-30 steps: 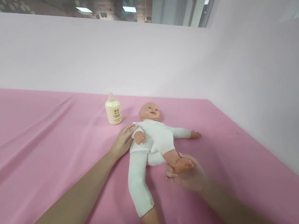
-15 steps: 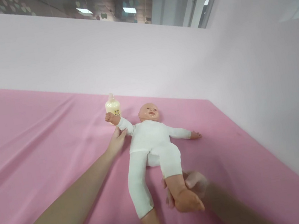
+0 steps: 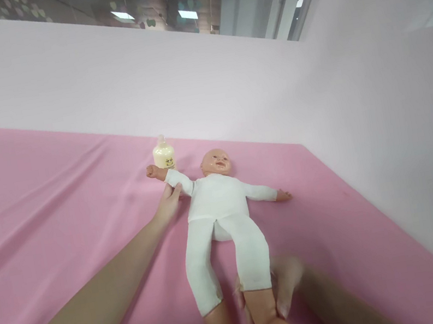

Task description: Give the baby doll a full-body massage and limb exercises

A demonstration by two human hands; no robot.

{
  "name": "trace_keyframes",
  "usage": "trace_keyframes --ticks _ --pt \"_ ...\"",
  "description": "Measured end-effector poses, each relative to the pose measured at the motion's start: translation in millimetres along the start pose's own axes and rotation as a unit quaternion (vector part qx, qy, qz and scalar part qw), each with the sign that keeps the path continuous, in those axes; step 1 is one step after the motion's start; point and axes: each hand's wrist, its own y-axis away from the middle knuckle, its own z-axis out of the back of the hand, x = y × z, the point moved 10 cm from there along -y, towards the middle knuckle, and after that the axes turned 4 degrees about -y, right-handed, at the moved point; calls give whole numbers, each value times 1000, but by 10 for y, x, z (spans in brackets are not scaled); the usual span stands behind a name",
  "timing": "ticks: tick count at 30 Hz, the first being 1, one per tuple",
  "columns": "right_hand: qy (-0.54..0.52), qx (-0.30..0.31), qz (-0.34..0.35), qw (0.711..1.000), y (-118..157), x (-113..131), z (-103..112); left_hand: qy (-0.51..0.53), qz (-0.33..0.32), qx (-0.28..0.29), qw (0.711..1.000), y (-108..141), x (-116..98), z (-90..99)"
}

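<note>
A baby doll [image 3: 219, 197] in a white long-sleeved top and white trousers lies on its back on the pink sheet [image 3: 62, 210]. My left hand [image 3: 169, 202] is closed round the doll's sleeved arm on the left side of the view, near the elbow. My right hand [image 3: 288, 280], slightly blurred, wraps the doll's lower leg on the right side from beneath, its thumb along the outer side and fingertips showing at the inner side. Both legs of the doll are stretched out towards me. Its other arm lies out to the right on the sheet.
A pale yellow bottle [image 3: 164, 154] with a face drawn on it stands behind the doll's raised hand. White padded walls [image 3: 188, 89] rise at the back and right, with a window [image 3: 157, 6] above the back one.
My right hand has brought the doll's bent leg down and towards me, so it is now straighter. The doll's arm in my left hand has swung slightly outward to the left.
</note>
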Motion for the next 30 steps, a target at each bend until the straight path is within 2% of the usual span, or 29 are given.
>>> trace_keyframes --ticks 4,9,15,20,25,30 --pt "-5 37 32 999 8 -60 72 -12 -17 1 1000 7 -19 -9" --pt "-42 82 65 994 0 -97 21 -18 -36 17 999 32 -49 -71" --pt "-65 11 112 992 36 -19 113 -34 -28 22 999 36 18 -72" --pt "-44 -9 169 985 80 206 37 -50 -25 20 998 75 -12 -69" --pt "-60 -109 260 958 206 549 64 -65 -34 26 997 103 -65 -100" --pt "-50 -145 283 947 298 680 68 -63 -34 31 997 79 3 -96"
